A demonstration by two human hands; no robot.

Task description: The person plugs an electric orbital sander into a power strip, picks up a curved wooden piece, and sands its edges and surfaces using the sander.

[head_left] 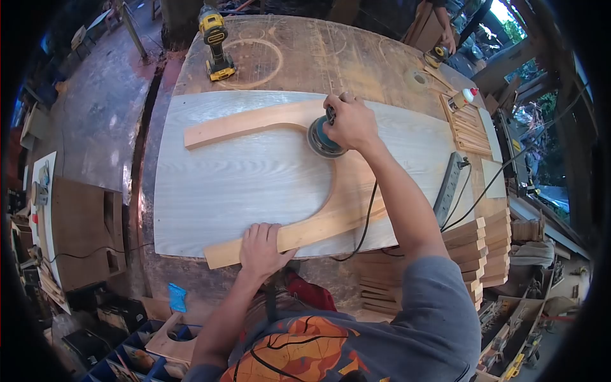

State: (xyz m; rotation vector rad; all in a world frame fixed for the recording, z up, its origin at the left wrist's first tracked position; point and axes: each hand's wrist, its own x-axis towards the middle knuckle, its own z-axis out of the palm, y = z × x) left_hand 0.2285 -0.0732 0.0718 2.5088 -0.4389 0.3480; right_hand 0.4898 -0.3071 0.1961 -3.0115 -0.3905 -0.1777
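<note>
A U-shaped wooden piece (356,177) lies on a pale wood-grain board (235,184), its two arms pointing left. My right hand (351,122) is wrapped round the top of a teal electric sander (323,137), whose round pad rests on the curved part of the wood. My left hand (262,248) lies over the near arm of the piece close to its end, fingers stretched flat across the top. The thumb points right along the near edge. A black cord (366,223) hangs below my right forearm.
A yellow and black cordless drill (216,48) stands at the back left. On the right are a power strip (449,184), a glue bottle (461,99) and stacked wood pieces (468,258). Another person's hand (448,42) is near a yellow tool (436,56) at the far corner.
</note>
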